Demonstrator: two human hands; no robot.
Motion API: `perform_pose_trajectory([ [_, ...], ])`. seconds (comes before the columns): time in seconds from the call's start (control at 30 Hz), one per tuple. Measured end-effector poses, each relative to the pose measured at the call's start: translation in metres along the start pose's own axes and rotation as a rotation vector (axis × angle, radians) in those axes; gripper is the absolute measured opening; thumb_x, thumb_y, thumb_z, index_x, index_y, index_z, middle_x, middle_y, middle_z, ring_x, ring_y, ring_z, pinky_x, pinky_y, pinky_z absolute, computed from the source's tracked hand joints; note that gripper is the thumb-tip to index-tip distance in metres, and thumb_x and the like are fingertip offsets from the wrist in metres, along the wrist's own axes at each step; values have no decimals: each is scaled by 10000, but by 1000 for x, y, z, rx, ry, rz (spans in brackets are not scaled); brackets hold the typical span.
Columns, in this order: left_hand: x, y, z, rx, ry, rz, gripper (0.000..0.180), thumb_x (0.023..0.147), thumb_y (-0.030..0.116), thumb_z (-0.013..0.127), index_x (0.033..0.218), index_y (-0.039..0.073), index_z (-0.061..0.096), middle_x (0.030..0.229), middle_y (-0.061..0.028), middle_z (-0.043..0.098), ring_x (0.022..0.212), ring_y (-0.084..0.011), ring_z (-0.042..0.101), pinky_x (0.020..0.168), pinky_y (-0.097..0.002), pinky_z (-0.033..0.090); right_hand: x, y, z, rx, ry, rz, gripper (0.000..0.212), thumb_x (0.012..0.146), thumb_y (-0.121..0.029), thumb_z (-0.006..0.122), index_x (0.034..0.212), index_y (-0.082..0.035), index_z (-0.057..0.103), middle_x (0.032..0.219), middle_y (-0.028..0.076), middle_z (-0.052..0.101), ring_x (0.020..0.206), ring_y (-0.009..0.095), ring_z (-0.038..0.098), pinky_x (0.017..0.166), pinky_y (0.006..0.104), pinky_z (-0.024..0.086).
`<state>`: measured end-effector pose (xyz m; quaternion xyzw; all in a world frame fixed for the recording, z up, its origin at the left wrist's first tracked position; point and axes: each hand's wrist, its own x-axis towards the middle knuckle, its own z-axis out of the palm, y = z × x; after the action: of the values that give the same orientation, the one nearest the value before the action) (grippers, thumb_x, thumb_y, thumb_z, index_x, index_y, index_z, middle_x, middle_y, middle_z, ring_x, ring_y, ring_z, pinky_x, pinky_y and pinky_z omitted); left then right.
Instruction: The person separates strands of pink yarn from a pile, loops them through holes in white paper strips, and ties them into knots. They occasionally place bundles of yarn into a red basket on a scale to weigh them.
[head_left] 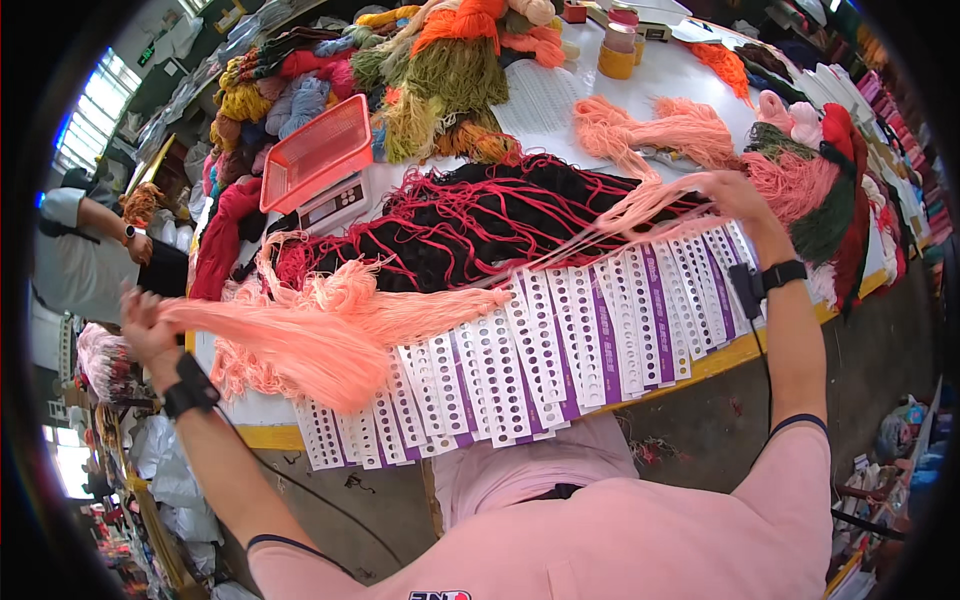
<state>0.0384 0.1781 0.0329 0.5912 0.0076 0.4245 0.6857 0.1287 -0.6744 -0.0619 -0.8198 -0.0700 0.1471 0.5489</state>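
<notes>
My left hand (150,328) is closed round the end of a long peach yarn hank (290,345), held out past the table's left edge. The hank's loose body droops over the near left of the table, across a row of white punched thread cards (500,370). At the right, my right hand (735,197) grips a stretched peach strand (650,208); thin threads run from it down-left across the table. Its fingers are partly hidden. Another peach hank (660,130) lies just beyond it. Black yarn tied with red strands (470,220) spreads between my hands.
A red plastic basket (318,150) rests on a small scale (335,203). Heaped coloured yarn (440,80) fills the far side, beside stacked jars (618,45). Red, green and pink hanks (810,180) hang at the right edge. Another person (95,240) stands at the left.
</notes>
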Motion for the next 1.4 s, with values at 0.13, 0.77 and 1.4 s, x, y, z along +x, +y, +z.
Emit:
perform_pose_trajectory([
  [0.13,14,29,-9,-96,-96,-8,412,880,-29,574,1286,-33,504,778,30,394,590,-62,339,524,-207,314,11,-10,4,-1029,215,-87,222,880,-196,578,979,-45,708,922,106,709,783,317,655,747,386,517],
  [0.77,-179,-57,230,92,-850,-927,263,934,150,624,1158,11,633,638,112,387,479,12,276,423,-173,187,-4,-70,58,921,-135,-25,188,957,-138,527,785,-64,511,722,27,534,687,160,549,739,345,513],
  [1.4,-268,-17,324,-550,-887,-853,415,994,215,522,1361,19,512,877,23,611,522,-6,315,454,-180,217,-5,-181,171,-430,158,-911,293,947,-245,599,830,21,629,1084,162,630,1030,317,601,921,403,459],
])
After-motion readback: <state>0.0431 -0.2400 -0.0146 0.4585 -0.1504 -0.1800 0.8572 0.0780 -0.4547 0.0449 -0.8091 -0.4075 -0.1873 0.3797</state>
